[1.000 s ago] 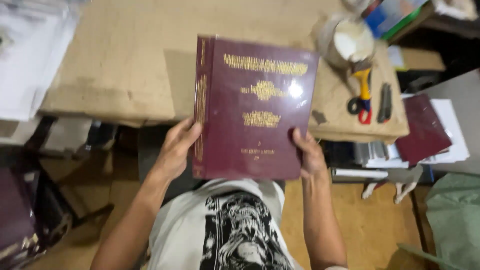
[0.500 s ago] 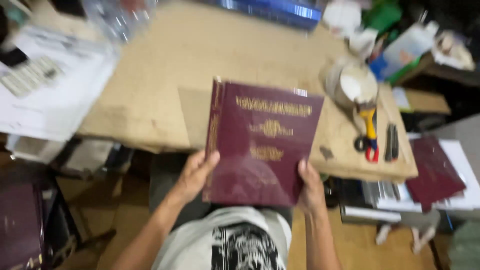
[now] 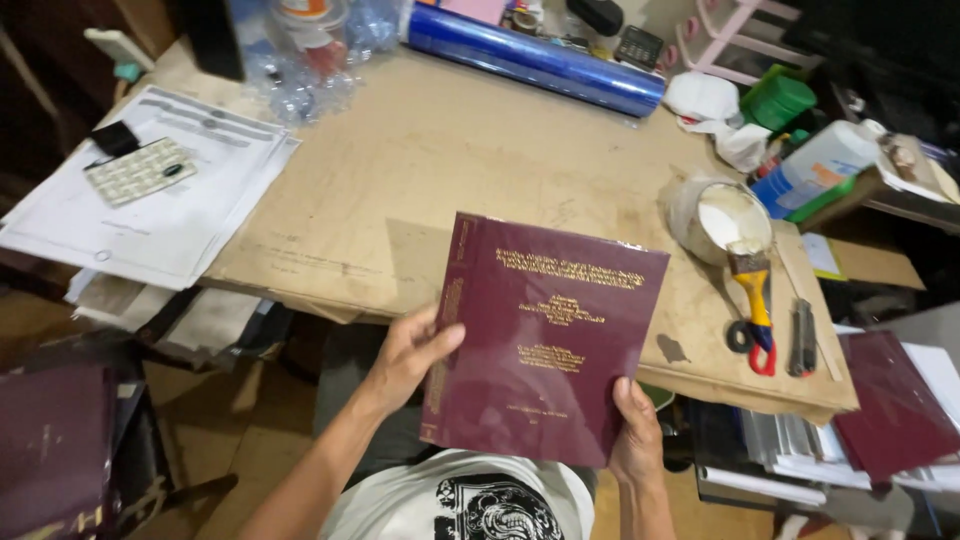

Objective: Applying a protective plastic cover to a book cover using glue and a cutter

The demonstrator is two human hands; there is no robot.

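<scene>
I hold a maroon hardcover book (image 3: pixel 545 335) with gold lettering on its front and spine, over the near edge of a brown board-topped table (image 3: pixel 440 170). My left hand (image 3: pixel 410 355) grips the spine side, thumb on the cover. My right hand (image 3: pixel 635 435) holds the lower right corner, thumb on the cover. The book is tilted, its top toward the table.
A white glue tub (image 3: pixel 722 218) with a yellow-handled brush (image 3: pixel 752 290), scissors (image 3: pixel 755 345) and a dark tool (image 3: pixel 803 338) sit at right. Printed papers (image 3: pixel 180 215) lie at left. A blue film roll (image 3: pixel 535 58) lies at the back. Another maroon book (image 3: pixel 890 405) rests lower right.
The view has tilted up and now takes in more of the table's far side. The book stays in both hands and sits lower in the picture, with my left thumb now on the cover.
</scene>
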